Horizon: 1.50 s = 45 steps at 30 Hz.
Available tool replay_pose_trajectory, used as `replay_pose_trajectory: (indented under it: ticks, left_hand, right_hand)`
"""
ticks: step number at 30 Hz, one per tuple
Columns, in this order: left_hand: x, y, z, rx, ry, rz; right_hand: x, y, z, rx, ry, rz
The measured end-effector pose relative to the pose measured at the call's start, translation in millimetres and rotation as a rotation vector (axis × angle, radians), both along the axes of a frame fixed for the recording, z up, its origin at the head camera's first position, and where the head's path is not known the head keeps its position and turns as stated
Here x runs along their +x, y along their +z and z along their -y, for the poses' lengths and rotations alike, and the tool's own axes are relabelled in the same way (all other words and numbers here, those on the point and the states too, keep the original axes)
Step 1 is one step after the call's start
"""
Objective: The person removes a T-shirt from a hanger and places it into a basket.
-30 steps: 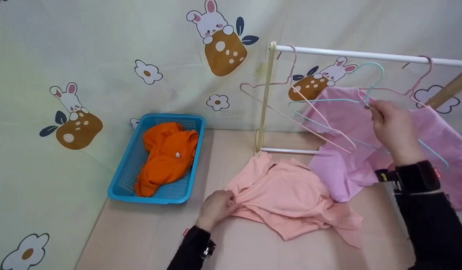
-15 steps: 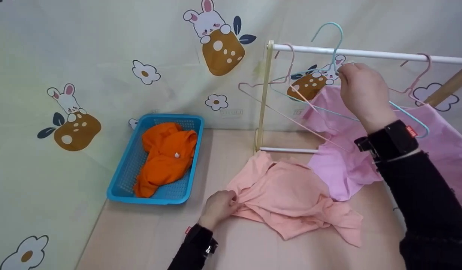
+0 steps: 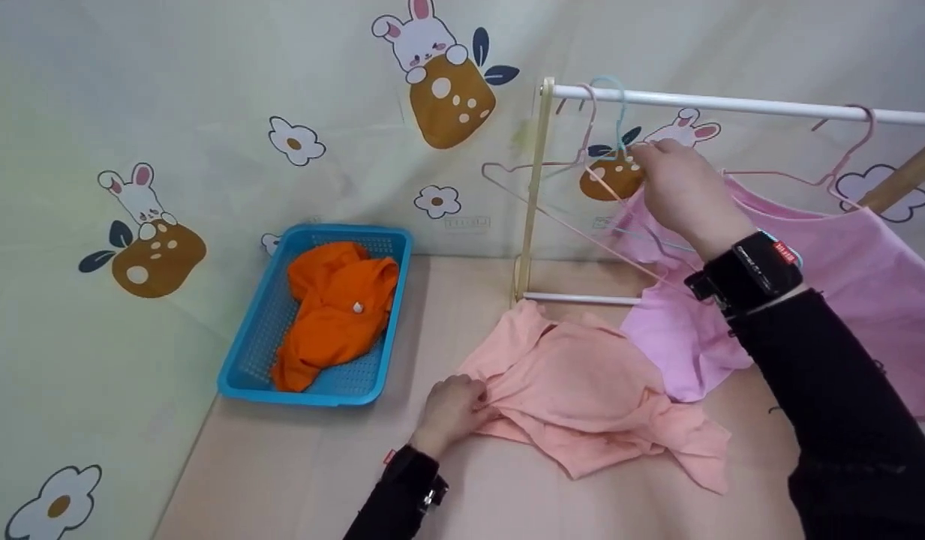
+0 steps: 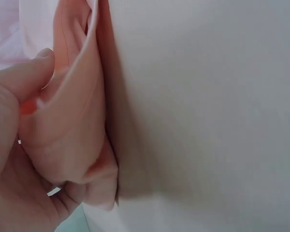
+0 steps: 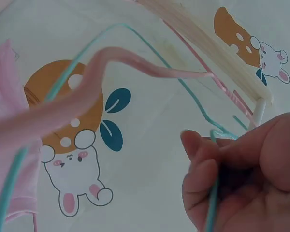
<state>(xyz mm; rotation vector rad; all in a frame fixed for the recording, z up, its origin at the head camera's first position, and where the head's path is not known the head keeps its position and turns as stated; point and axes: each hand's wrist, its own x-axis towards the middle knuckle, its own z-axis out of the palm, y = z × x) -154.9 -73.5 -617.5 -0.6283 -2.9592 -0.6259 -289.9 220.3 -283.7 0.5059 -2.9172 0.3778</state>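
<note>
My right hand [image 3: 680,184] pinches a thin teal hanger [image 5: 187,87] just below its hook, and the hook overlaps the rack's white top bar [image 3: 717,103] near its left end. Beside it, an unloaded pink hanger [image 3: 584,127] hangs from the same bar. A crumpled peach garment [image 3: 582,375] lies on the table. My left hand [image 3: 451,412] pinches its left edge between thumb and fingers; the left wrist view shows the thumb over the cloth [image 4: 70,140]. Parts of the teal hanger are hidden behind my right hand and wrist.
A pink garment [image 3: 830,277] hangs on another pink hanger [image 3: 852,150] to the right, its lower part spreading onto the table behind the peach one. At the left stands a blue basket [image 3: 304,399] with an orange garment [image 3: 334,322] inside. A rabbit-print wall covering rises behind.
My right hand has lifted the teal hanger up and leftward, from below the bar to above it, then brought its hook down at the bar. My left hand has stayed on the peach garment.
</note>
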Motion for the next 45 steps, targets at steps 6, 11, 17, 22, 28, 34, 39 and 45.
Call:
replay_pose_trajectory:
  ticks: [6, 11, 17, 22, 28, 34, 39, 45]
  left_hand:
    - [0.7, 2.0, -14.6, -0.037, 0.01, -0.011]
    - [0.5, 2.4, -20.5, -0.044, 0.037, -0.015]
    - [1.0, 0.4, -22.6, -0.045, 0.056, 0.001]
    - [1.7, -2.4, -22.9, -0.024, 0.078, 0.01]
    - [2.0, -1.5, -22.0, -0.013, 0.121, 0.022]
    - [3.5, 2.9, -23.1, 0.04, 0.153, 0.075]
    - [5.8, 4.6, -25.8, 0.071, 0.171, 0.179]
    - [9.8, 2.9, -31.5, 0.036, 0.141, 0.263]
  right_hand:
    - [8.7, 1.6, -5, -0.016, 0.069, -0.018]
    - [32.9, -3.9, -10, -0.126, 0.156, -0.195]
    - [61.2, -26.1, -4, -0.153, 0.313, -0.358]
    - [79.9, -57.4, 2, -0.159, 0.395, -0.406]
    - [89.2, -116.3, 3, -0.136, 0.407, -0.29]
    - [90.2, -182.8, -13, -0.097, 0.251, 0.081]
    - [92.1, -225.4, -31, -0.053, -0.004, 0.382]
    - [93.6, -261.3, -41, -0.079, -0.151, 0.543]
